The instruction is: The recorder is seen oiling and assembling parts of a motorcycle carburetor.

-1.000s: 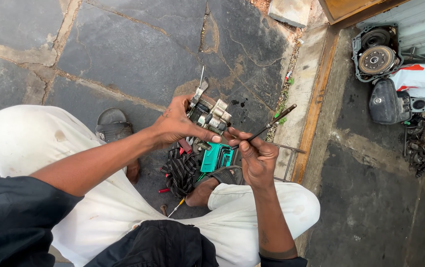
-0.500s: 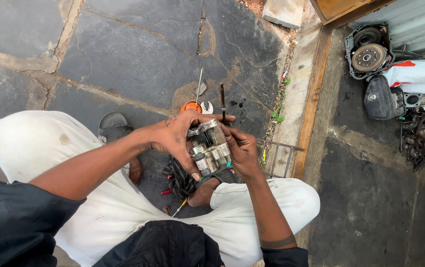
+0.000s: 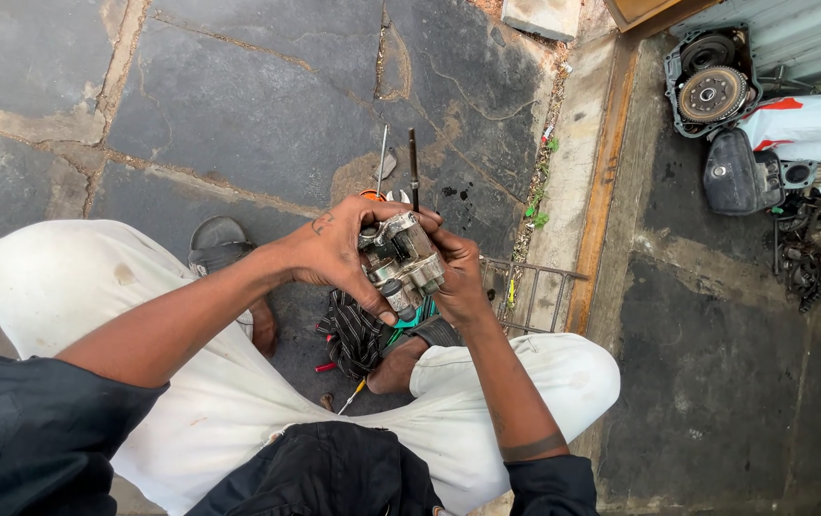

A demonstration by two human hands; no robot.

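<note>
- Two hands: my left hand (image 3: 334, 250) and right hand (image 3: 458, 277) clamp the metal brake caliper (image 3: 401, 263) above my knees.
- It looks heavy, rigid, greasy; I grip its cast body.

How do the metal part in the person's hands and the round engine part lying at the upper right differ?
The metal part is blocky, silver-grey, and held up between the left hand and right hand. The round engine part is a rusty-brown disc in a dark housing, lying untouched on the ground by the wall. In this view the disc part looks wider. Both are worn, grimy metal.
</note>
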